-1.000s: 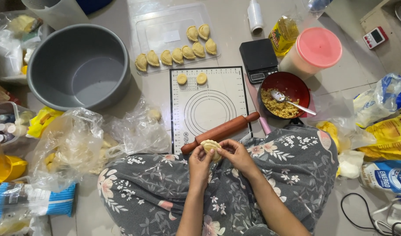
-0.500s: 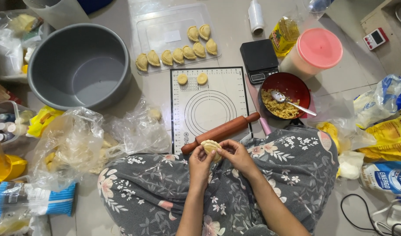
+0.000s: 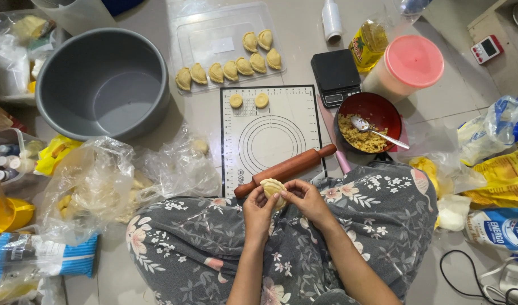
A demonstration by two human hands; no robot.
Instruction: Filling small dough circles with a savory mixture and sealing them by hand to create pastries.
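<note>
One grey basin [image 3: 103, 82] filled the upper left; I saw the rolling pin [image 3: 285, 169] mid-frame. Below it, my left hand [image 3: 260, 212] and right hand [image 3: 305, 199] pinched a small dough pastry [image 3: 272, 187] between their fingertips.

Dough pastry [image 3: 272, 186]: pale yellow
Rolling pin [image 3: 285, 169]: reddish brown
Mixing bowl [image 3: 103, 82]: grey
Filling bowl [image 3: 377, 110]: red
Container lid [image 3: 414, 60]: pink
Trousers [image 3: 213, 254]: grey, floral print
Baking mat [image 3: 270, 135]: white, black circles
</note>
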